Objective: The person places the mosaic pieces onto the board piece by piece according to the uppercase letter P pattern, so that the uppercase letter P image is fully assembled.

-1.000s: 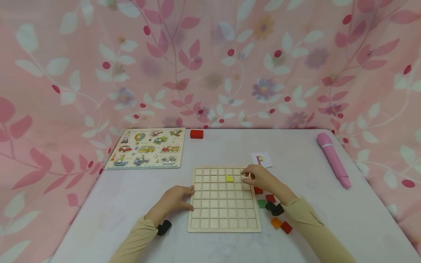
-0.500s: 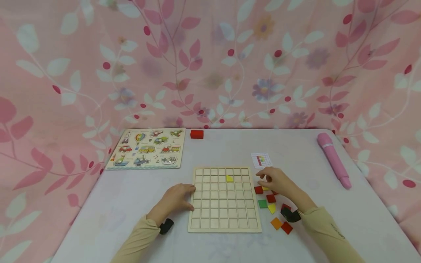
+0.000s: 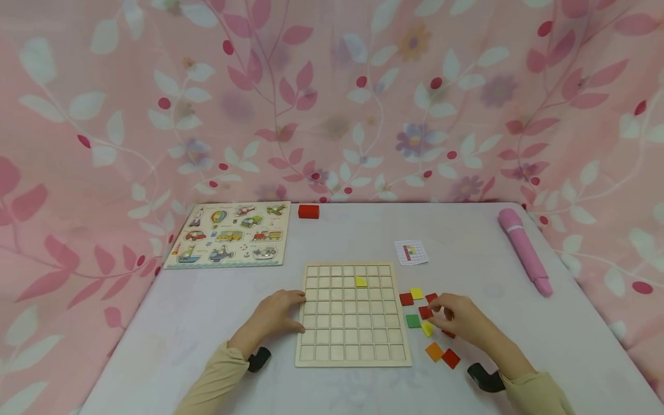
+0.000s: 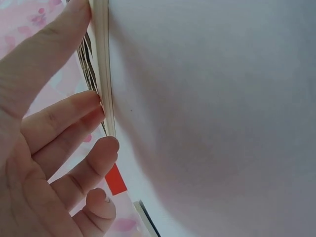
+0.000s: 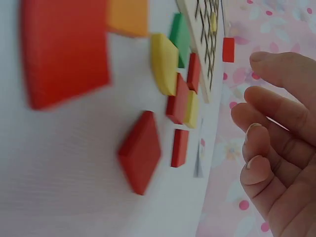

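The person's left hand [image 3: 276, 316] rests its thumb and fingertips against the left edge of the wooden grid board [image 3: 344, 321], not clamped round it. The right hand [image 3: 461, 317] hovers at the loose tiles, fingers loosely bent, thumb apart, nothing visible between them. The hands are well apart, with the board between.

Beside the board's right edge lie a green square tile [image 3: 412, 321], a round-edged yellow tile [image 3: 427, 328], an orange square tile [image 3: 434, 351] and several red ones. One yellow piece [image 3: 361, 282] sits in an upper cell. A pattern card [image 3: 411, 252] lies beyond the tiles.

The tiles lie so close that a low fingertip could knock a neighbour aside, and uneven pressure from the left hand might slide the board.

The right hand partly hides a red tile [image 3: 449, 334]; the card's print is too small to read exactly, and both sleeves are cut off below.
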The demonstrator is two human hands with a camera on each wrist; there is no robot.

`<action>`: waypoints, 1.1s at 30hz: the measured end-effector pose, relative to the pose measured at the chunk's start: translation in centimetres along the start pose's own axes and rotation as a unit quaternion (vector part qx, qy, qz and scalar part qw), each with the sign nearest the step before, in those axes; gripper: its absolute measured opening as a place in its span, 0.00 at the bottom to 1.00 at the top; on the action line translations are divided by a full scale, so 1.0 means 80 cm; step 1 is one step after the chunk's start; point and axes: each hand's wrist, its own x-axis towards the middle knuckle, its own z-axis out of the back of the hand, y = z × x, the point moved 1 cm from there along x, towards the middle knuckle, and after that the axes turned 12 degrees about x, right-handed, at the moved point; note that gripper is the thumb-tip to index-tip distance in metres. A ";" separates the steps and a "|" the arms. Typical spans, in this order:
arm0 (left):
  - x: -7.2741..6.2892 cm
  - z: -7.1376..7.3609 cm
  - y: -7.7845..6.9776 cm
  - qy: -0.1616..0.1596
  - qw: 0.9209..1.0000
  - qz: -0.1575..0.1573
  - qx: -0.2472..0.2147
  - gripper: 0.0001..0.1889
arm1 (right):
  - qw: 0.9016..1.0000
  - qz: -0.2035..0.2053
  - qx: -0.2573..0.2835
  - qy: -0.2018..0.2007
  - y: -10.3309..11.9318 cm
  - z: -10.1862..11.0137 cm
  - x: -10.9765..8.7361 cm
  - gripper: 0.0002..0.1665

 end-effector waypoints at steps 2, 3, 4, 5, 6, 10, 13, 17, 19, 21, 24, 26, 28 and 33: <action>-0.001 -0.001 0.001 0.001 1.000 0.002 -0.002 0.35 | 1.000 0.003 -0.001 0.000 0.000 -0.003 -0.008 0.10; -0.001 -0.002 0.001 0.002 1.000 0.002 -0.004 0.35 | 1.000 0.002 -0.001 0.001 0.000 -0.004 -0.011 0.10; -0.001 -0.001 0.001 0.002 1.000 0.005 -0.008 0.35 | 1.000 0.001 -0.001 0.001 0.000 -0.005 -0.013 0.10; -0.001 -0.002 0.002 0.003 1.000 0.005 -0.012 0.35 | 1.000 -0.001 0.002 0.001 0.000 -0.006 -0.014 0.11; -0.001 -0.002 0.002 0.003 1.000 0.006 -0.017 0.35 | 1.000 -0.003 0.007 0.004 0.001 -0.006 -0.015 0.11; -0.001 -0.002 0.002 0.007 0.999 0.007 -0.035 0.35 | 0.999 -0.013 0.037 0.034 0.001 -0.009 -0.019 0.11; -0.002 -0.003 0.002 0.009 0.999 0.006 -0.046 0.35 | 0.997 -0.028 0.055 0.051 -0.002 -0.011 -0.023 0.11; -0.005 -0.006 0.002 0.004 0.998 0.009 -0.059 0.36 | 0.994 -0.041 0.074 0.068 -0.007 -0.013 -0.030 0.14; -0.006 -0.008 0.003 0.000 0.998 0.009 -0.062 0.36 | 0.993 -0.042 0.083 0.079 -0.009 -0.014 -0.033 0.15; -0.008 -0.008 0.004 -0.003 0.998 0.009 -0.064 0.36 | 0.991 -0.038 0.090 0.089 -0.010 -0.014 -0.035 0.16; -0.009 -0.008 0.004 -0.007 0.998 0.004 -0.065 0.36 | 0.990 -0.032 0.098 0.101 -0.010 -0.015 -0.037 0.15; -0.009 -0.007 0.004 -0.008 0.998 0.002 -0.067 0.36 | 0.989 -0.028 0.095 0.109 -0.011 -0.016 -0.038 0.15; -0.009 -0.007 0.004 -0.010 0.998 0.001 -0.069 0.36 | 0.989 -0.029 0.090 0.114 -0.013 -0.018 -0.038 0.15; -0.009 -0.009 0.004 -0.017 0.997 -0.001 -0.072 0.35 | 0.988 -0.042 0.087 0.119 -0.015 -0.021 -0.038 0.13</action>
